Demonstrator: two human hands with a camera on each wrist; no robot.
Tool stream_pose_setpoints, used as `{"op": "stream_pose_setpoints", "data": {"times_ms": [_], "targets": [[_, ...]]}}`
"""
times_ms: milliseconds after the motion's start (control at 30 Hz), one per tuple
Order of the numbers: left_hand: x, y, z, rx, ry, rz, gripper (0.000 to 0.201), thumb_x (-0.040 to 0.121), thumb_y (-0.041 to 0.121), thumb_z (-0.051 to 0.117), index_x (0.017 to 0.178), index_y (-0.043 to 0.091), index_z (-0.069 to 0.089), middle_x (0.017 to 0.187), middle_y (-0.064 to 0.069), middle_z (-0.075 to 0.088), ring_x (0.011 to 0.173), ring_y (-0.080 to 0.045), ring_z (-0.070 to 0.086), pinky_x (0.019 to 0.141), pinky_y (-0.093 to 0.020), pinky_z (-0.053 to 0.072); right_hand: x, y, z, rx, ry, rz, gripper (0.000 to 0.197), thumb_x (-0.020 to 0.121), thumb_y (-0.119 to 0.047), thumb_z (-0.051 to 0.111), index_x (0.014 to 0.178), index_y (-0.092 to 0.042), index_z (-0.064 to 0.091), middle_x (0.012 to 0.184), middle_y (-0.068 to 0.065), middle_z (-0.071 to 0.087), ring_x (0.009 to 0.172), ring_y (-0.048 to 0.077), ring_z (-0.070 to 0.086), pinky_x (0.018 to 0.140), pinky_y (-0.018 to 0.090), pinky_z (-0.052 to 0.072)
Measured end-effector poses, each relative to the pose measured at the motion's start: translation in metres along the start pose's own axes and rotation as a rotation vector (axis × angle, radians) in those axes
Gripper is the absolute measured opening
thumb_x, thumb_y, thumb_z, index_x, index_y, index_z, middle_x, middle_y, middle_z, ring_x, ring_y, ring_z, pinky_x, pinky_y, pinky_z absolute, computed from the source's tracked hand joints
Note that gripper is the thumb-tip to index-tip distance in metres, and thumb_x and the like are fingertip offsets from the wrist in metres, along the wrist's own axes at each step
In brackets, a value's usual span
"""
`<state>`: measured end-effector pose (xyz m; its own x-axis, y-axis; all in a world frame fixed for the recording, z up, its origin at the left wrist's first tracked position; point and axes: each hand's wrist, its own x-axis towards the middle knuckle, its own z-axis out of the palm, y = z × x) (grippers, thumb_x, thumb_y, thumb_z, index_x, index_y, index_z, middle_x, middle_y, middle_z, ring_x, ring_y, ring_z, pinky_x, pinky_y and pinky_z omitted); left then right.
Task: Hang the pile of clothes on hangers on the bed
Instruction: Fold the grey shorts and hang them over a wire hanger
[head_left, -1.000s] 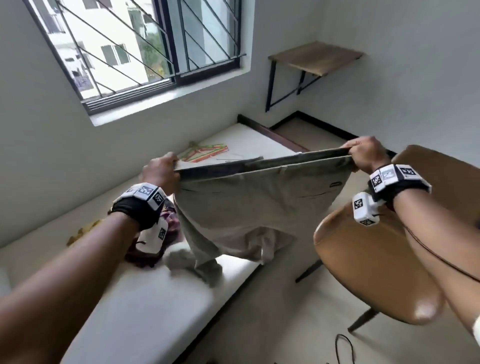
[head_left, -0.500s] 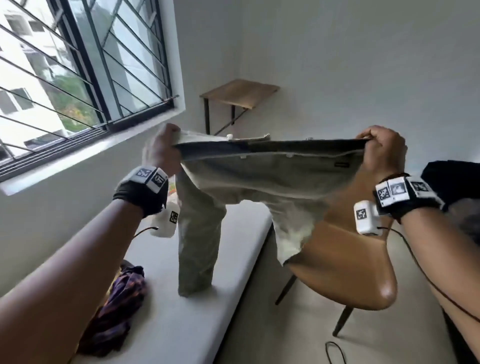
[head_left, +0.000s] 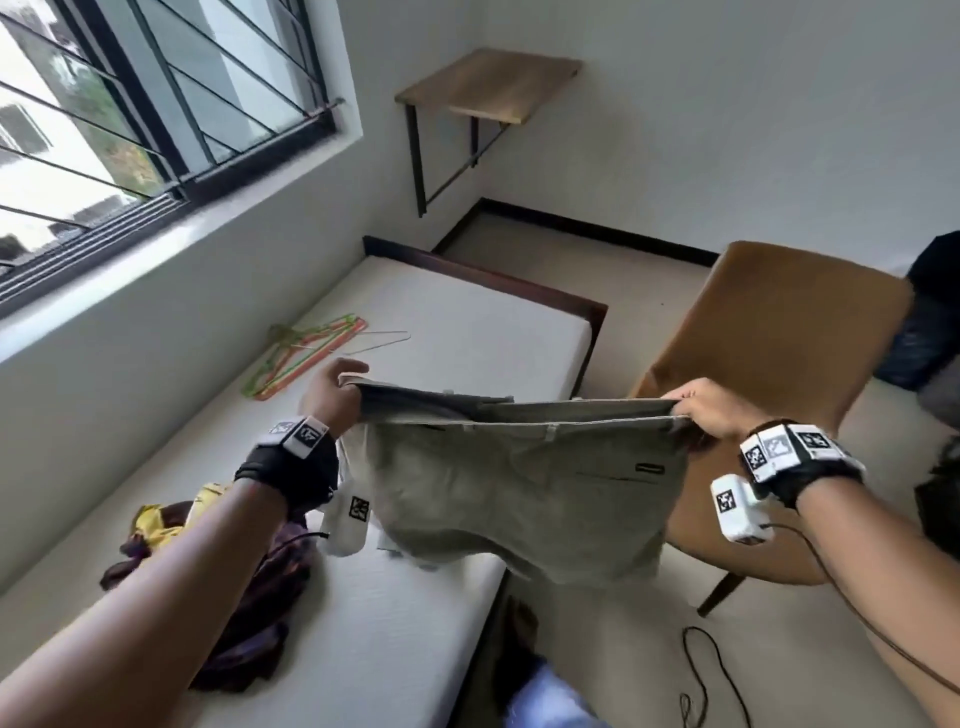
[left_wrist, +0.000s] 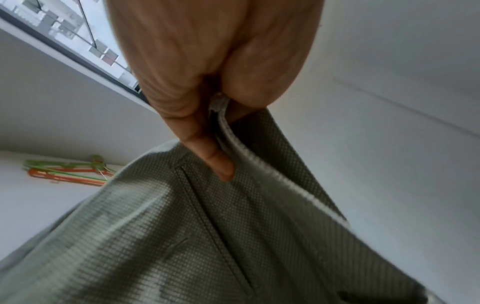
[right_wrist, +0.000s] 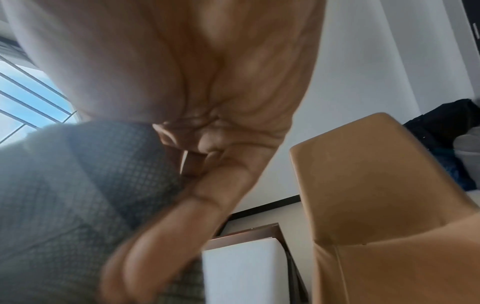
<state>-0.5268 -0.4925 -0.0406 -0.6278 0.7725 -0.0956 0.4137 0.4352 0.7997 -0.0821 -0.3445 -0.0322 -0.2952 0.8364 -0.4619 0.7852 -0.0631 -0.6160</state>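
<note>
**Asker:** Holding what, exactly, and where is it?

**Describer:** Both hands hold one pair of grey-green trousers (head_left: 519, 493) in the air, over the near edge of the bed (head_left: 467, 322). The waistband is pulled out flat between them and the legs hang down. The left hand (head_left: 332, 395) pinches one end of the waistband, thumb over the fabric, as the left wrist view shows close up. The right hand (head_left: 711, 405) has its fingers (right_wrist: 155, 236) curled round the other end.

**Asker:** Is anything on a hanger so far?

**Describer:** No garment visible here is on one. The hangers (head_left: 301, 353), thin green and orange ones, lie in a loose stack farther up the mattress, near the wall under the window (head_left: 156, 104). They are well apart from the trousers, and nothing is threaded through them.

**Asker:** What remains?

**Describer:** Most of the job, I judge. The trousers need a hanger, which means freeing one hand to reach for it. A pile of clothes (head_left: 234, 597), dark purple and yellow, lies crumpled on the bed beside the left forearm, untouched.

**Asker:** And around the bed?

**Describer:** A tan chair (head_left: 769, 364) stands just beside it on the right, behind the hanging trousers. A small wooden wall shelf (head_left: 488, 83) is mounted in the far corner.
</note>
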Motion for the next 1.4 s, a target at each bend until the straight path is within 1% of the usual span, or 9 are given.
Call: {"op": "stream_pose_setpoints", "data": {"times_ms": [167,333,467,700,967,1067,1200,1300,1400], "targets": [[0.125,0.044,0.029,-0.213,-0.066,-0.065,0.045,0.086,-0.006,0.036,0.109,0.017,0.067,0.102,-0.013,0.062,0.085,-0.025,0.057,0.056,-0.026,0.052,0.114,-0.059,-0.036,0.046,0.167,-0.102,0.035,0.086,0.009,0.048,0.081,-0.012,0.075,0.076,0.016,0.071,0.055,0.023,0.068,0.046,0.026,0.053],[0.259,0.153,0.025,-0.506,0.0,-0.063,0.048,0.087,-0.005,0.031,0.098,0.028,0.064,0.09,0.004,0.062,0.079,-0.016,0.056,0.07,-0.031,0.047,0.21,-0.168,-0.125,0.169,0.525,-0.283,0.037,0.084,-0.003,0.052,0.106,-0.016,0.079,0.1,0.003,0.075,0.098,0.019,0.068,0.062,-0.001,0.041],[0.325,0.258,-0.016,-0.675,0.13,0.114,0.045,0.086,-0.003,0.032,0.094,0.029,0.063,0.094,0.009,0.064,0.077,-0.013,0.058,0.068,-0.029,0.049,0.237,-0.267,-0.219,0.26,0.819,-0.505,0.049,0.07,-0.02,0.046,0.106,-0.019,0.079,0.108,0.003,0.077,0.107,0.019,0.069,0.092,0.031,0.055],[0.343,0.323,-0.089,-0.759,0.139,0.318,0.051,0.085,-0.008,0.033,0.094,0.031,0.065,0.098,0.008,0.065,0.079,-0.015,0.064,0.069,-0.032,0.057,0.233,-0.323,-0.27,0.334,0.963,-0.747,0.046,0.07,-0.021,0.044,0.102,-0.029,0.076,0.101,-0.006,0.077,0.092,0.016,0.074,0.076,0.047,0.062],[0.298,0.163,-0.069,-0.481,0.041,0.067,0.046,0.091,-0.011,0.04,0.096,0.026,0.067,0.12,-0.011,0.062,0.089,-0.021,0.066,0.054,-0.026,0.058,0.228,-0.2,-0.089,0.203,0.769,-0.558,0.048,0.076,-0.02,0.045,0.112,-0.022,0.077,0.11,0.001,0.076,0.102,0.022,0.071,0.089,0.044,0.057],[0.26,0.057,-0.04,-0.19,-0.011,-0.064,0.041,0.09,-0.011,0.04,0.092,0.02,0.068,0.114,-0.021,0.065,0.069,-0.014,0.067,0.048,-0.023,0.057,0.217,-0.136,0.022,0.039,0.54,-0.3,0.053,0.077,-0.019,0.044,0.119,-0.024,0.074,0.117,0.01,0.073,0.109,0.033,0.068,0.096,0.041,0.053],[0.191,-0.094,-0.005,0.081,-0.119,-0.207,0.048,0.082,-0.017,0.044,0.091,0.02,0.072,0.11,-0.012,0.068,0.081,-0.027,0.061,0.046,-0.016,0.053,0.186,-0.057,0.165,-0.097,0.221,-0.015,0.05,0.087,-0.006,0.049,0.12,-0.035,0.072,0.124,0.017,0.069,0.114,0.037,0.064,0.096,0.036,0.05],[0.12,-0.204,0.014,0.292,-0.282,-0.335,0.051,0.076,-0.012,0.048,0.091,0.028,0.076,0.097,-0.012,0.073,0.076,-0.029,0.069,0.065,-0.035,0.061,0.15,-0.001,0.263,-0.17,0.08,0.139,0.048,0.091,-0.001,0.049,0.124,-0.026,0.071,0.127,0.019,0.067,0.118,0.038,0.059,0.097,0.034,0.047],[0.051,-0.293,0.023,0.471,-0.408,-0.379,0.049,0.073,-0.007,0.054,0.1,0.029,0.073,0.112,-0.011,0.072,0.098,-0.031,0.067,0.086,-0.034,0.053,0.112,0.039,0.328,-0.224,0.002,0.274,0.046,0.091,-0.002,0.049,0.122,-0.026,0.072,0.128,0.021,0.064,0.119,0.041,0.057,0.099,0.034,0.045]]}}
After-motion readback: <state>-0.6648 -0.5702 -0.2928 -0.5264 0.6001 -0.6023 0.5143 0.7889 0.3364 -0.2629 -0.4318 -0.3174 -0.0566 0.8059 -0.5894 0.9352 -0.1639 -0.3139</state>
